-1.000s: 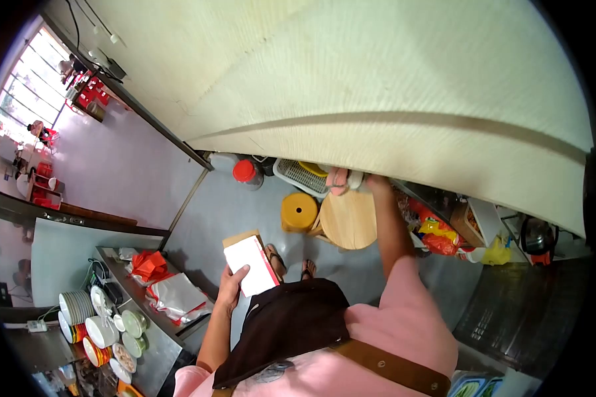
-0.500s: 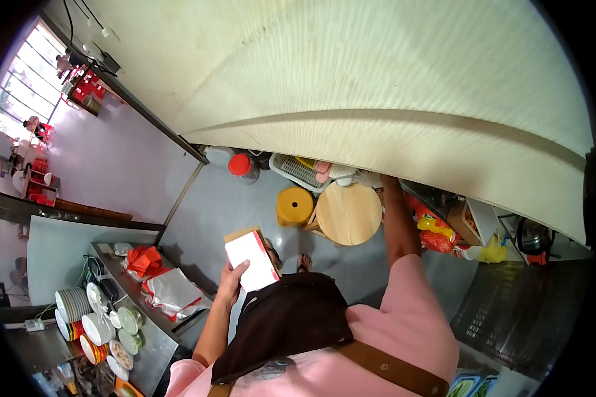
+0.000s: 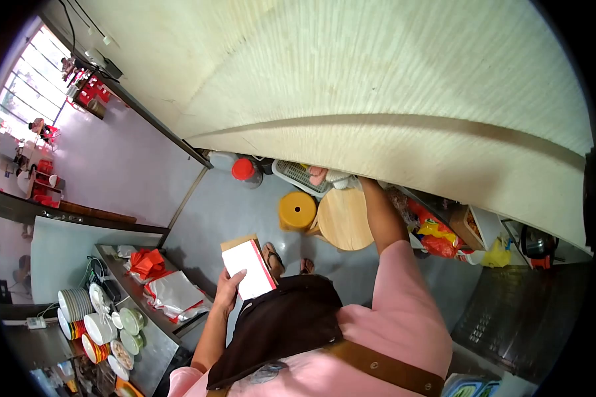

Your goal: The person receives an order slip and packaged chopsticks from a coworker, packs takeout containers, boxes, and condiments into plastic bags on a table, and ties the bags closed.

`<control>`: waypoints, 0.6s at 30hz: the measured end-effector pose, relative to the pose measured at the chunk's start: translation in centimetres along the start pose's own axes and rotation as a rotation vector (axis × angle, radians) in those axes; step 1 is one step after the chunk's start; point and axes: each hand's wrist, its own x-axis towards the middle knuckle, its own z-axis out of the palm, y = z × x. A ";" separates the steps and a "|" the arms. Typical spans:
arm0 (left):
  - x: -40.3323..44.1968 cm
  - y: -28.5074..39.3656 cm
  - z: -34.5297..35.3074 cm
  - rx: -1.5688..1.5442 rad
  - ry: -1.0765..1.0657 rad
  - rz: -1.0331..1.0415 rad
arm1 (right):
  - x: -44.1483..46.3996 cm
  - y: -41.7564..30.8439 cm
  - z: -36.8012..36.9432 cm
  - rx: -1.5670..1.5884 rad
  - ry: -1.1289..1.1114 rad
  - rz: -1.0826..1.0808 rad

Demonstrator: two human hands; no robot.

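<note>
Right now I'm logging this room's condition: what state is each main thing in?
Left hand: gripping
White pad: held, white face showing
Right hand: hidden by the cream panel
Yellow stool: upright
Round wooden seat: upright
Red-lidded jar: standing, lid on
Plates: stacked
Red bag: crumpled

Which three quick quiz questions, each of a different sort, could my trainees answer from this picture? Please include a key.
1. Short answer: Which hand holds the flat, white, rectangular pad with a red edge?
2. True or false: The right hand is in full view.
3. Multiple choice: What colour is the round lid on the clear, cylindrical jar? A) green; B) red; C) blue.

Key:
1. The left hand.
2. False; it is hidden past the edge of the large, cream-coloured panel.
3. B.
</note>
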 end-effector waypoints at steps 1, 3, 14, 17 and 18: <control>-0.3 0.3 0.3 0.003 0.008 -0.003 | 0.4 0.1 0.1 0.013 -0.007 0.012; -0.8 0.5 0.6 0.003 0.016 0.024 | 1.0 0.4 0.5 0.036 -0.029 0.029; -0.2 0.1 0.7 -0.039 0.035 0.023 | -3.2 2.6 -3.8 0.345 -0.097 0.069; 0.6 0.5 1.7 -0.005 -0.052 0.010 | -6.8 5.4 -7.1 0.281 -0.057 0.083; 0.8 0.9 2.1 0.032 -0.085 0.002 | -8.3 5.8 -8.2 0.179 -0.046 0.126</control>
